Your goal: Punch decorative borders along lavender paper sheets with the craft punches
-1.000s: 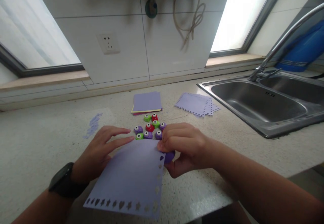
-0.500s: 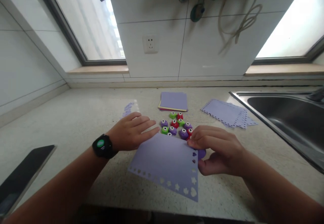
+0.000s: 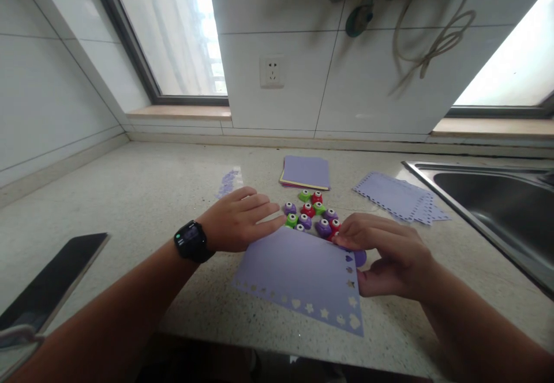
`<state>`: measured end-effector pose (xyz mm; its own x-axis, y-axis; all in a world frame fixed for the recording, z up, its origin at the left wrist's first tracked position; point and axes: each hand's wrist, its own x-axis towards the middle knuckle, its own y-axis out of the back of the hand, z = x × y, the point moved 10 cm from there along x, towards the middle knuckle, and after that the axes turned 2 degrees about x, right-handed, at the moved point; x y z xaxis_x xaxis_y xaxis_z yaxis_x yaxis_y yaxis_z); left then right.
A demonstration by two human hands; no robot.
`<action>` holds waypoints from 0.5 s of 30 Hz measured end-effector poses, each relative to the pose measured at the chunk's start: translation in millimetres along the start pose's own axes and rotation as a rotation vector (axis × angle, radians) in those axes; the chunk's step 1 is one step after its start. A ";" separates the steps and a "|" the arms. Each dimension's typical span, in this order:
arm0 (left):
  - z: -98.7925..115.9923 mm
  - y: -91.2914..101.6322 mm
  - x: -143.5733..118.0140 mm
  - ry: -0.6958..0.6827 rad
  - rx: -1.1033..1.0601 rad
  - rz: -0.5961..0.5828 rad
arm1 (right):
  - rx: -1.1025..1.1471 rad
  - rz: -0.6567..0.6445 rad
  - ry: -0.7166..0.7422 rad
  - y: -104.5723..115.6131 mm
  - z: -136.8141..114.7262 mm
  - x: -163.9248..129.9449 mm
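A sheet of purple paper (image 3: 298, 270) lies near the counter's front edge, with small hearts, stars and flowers cut along its front and right edges. My left hand (image 3: 242, 220) is flat with its fingers stretched out, at the sheet's far left corner. At the far right corner, my right hand (image 3: 389, 256) grips a purple craft punch (image 3: 360, 257), mostly hidden by fingers and paper. The punch sits on the sheet's right edge. Just beyond the sheet stand several small punches (image 3: 307, 210) in red, green and purple, each with a white round top like an eye.
A stack of coloured paper (image 3: 306, 172) lies further back. Punched purple sheets (image 3: 392, 194) fan out beside the steel sink (image 3: 426, 171). Purple paper bits (image 3: 228, 182) are heaped at the left. A dark phone-like slab (image 3: 52, 279) rests at the near left.
The whole scene has shifted right in the picture as the head camera turned. Both hands, the sheet and the gripped punch keep nearly the same places relative to each other.
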<state>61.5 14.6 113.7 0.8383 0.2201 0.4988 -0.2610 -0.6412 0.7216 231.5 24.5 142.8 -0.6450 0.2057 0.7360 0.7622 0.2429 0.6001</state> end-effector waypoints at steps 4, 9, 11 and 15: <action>-15.0 -1.6 -2.5 0.126 -0.213 0.002 | 0.029 0.044 -0.068 3.3 11.4 -3.3; -43.2 -1.9 -12.1 0.352 -0.524 0.065 | -0.012 0.122 -0.185 10.5 29.5 -8.2; -62.3 0.5 -22.2 0.556 -0.552 0.159 | -0.050 0.156 -0.242 14.7 36.2 -10.7; -76.9 27.8 -36.0 0.750 -0.612 0.575 | 0.029 0.268 -0.330 23.2 45.5 -16.6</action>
<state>-12.7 45.4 152.8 0.0715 0.5268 0.8470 -0.8797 -0.3669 0.3024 257.4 69.9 130.2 -0.4114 0.5567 0.7217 0.9063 0.1656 0.3888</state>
